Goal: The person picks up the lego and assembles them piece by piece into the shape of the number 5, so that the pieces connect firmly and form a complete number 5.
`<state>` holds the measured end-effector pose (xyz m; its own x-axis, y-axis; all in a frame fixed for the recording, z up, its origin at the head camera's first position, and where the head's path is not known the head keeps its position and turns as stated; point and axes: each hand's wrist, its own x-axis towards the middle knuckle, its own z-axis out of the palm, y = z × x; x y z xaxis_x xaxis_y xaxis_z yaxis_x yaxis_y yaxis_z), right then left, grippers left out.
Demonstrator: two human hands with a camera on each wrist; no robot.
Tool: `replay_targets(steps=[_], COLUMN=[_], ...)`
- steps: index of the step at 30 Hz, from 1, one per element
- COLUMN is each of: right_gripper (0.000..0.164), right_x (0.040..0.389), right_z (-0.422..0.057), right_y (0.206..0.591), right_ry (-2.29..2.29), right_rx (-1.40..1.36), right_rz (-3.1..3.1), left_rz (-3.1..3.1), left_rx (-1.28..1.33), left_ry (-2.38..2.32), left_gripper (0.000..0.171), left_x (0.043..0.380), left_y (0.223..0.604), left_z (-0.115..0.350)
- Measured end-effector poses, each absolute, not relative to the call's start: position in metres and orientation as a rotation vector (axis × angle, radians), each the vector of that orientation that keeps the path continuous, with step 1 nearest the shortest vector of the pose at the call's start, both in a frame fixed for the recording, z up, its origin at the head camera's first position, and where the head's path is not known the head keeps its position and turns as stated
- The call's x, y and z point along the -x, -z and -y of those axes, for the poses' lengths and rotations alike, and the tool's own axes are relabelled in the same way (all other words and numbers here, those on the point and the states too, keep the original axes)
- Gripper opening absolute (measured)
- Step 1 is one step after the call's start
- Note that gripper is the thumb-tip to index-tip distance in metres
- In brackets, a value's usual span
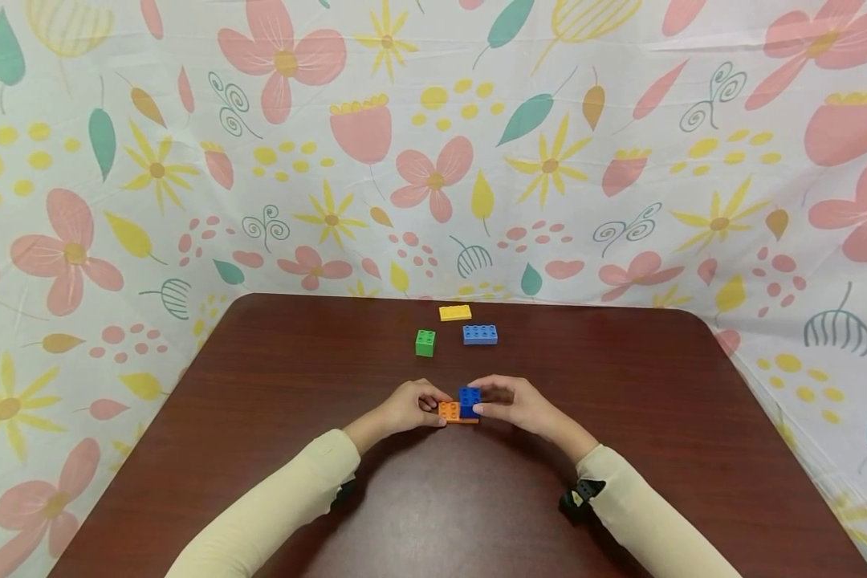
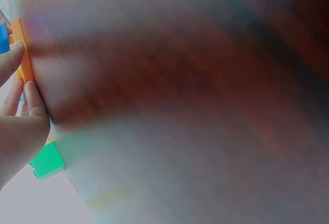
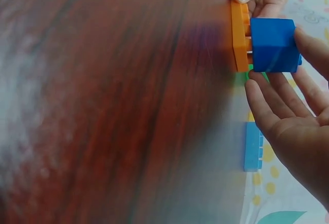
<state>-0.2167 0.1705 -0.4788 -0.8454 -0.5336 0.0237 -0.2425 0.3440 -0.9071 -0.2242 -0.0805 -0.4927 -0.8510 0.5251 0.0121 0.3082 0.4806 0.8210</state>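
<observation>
A flat orange toy brick [image 1: 449, 412] lies on the table, its studs facing up. My left hand [image 1: 409, 407] pinches its left end between thumb and fingers. Over its right half sits a dark blue brick [image 1: 470, 401], which my right hand [image 1: 518, 404] holds with the thumb at the near side and fingers behind. In the right wrist view, orange studs still show below the blue brick [image 3: 275, 45], so the two are not pressed fully together. The left wrist view catches the orange brick [image 2: 22, 54] at its left edge.
Beyond the hands stand a green brick [image 1: 425, 343], a lighter blue brick [image 1: 480, 335] and a flat yellow brick [image 1: 455, 312]. The dark brown table [image 1: 296, 345] ends at a flowered cloth [image 1: 433, 185] behind it.
</observation>
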Motion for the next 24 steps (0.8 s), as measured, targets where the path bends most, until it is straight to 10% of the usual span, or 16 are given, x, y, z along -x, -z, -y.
replay_targets(steps=[24], right_gripper=[0.034], right_x=[0.206], right_z=[-0.163], right_y=[0.444], right_ry=[1.479], right_rx=[0.711], right_rz=[-2.296], left_rz=[-2.47], left_rx=[-0.706], left_ry=[-1.342], left_gripper=[0.032], left_x=[0.225], left_y=[0.492], left_z=[0.081])
